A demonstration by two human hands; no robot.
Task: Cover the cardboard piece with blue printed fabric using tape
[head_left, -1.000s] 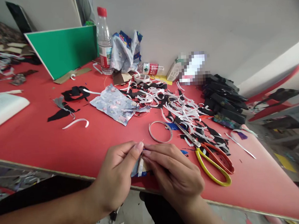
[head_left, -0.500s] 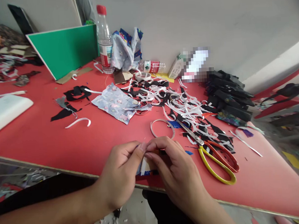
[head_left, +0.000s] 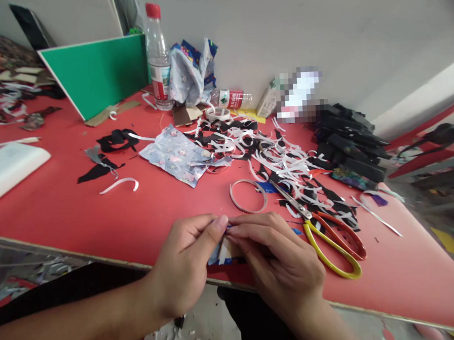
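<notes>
My left hand and my right hand meet at the near edge of the red table. Both pinch a small piece of card and blue cloth, with a white strip on it, held between their fingertips. Most of that piece is hidden by my fingers. Yellow and red handled scissors lie on the table just right of my right hand. A thin tape ring lies just beyond my fingertips.
Several white and black paper scraps litter the middle. A patterned cloth piece, a green board, two water bottles, a tape roll and a stack of black pieces stand further back. A white pad lies left.
My hands have stayed together on the small piece, with only slight shifts of the fingers. The view has drifted a little.
</notes>
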